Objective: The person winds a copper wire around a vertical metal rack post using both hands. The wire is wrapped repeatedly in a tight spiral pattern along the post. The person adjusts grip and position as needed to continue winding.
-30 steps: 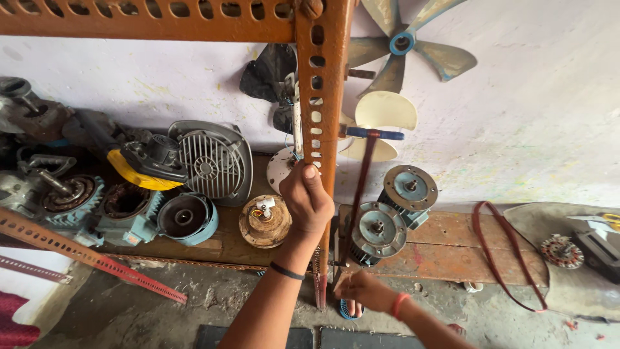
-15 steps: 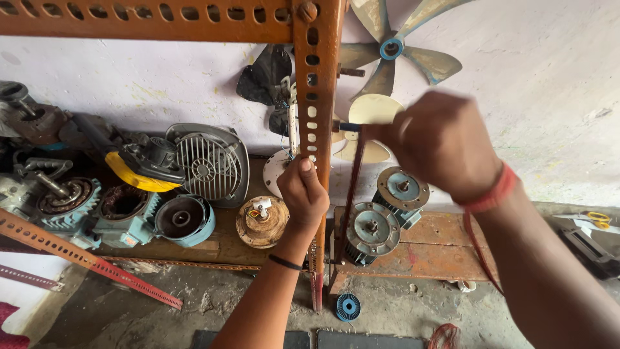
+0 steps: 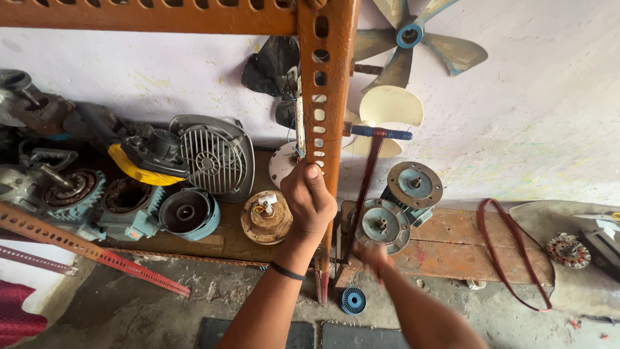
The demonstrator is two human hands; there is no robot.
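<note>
You had no packages, labels, signs or screens in front of you at this moment. Nothing on the wall, the orange frame or the floor showed a sticker, a box, a printed sheet or a display that could be made out from your head view.

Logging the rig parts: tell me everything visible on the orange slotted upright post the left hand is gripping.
The orange slotted upright post looks like painted steel angle, worn and rust-stained, with a column of oblong slots down its face. It stands vertical, joined at the top to a matching orange perforated crossbeam, and its foot reaches the concrete floor. The left hand wraps it at mid-height, thumb up along its face. A thin white strip runs beside its left edge. A blue-wrapped rod sticks out to its right.
</note>
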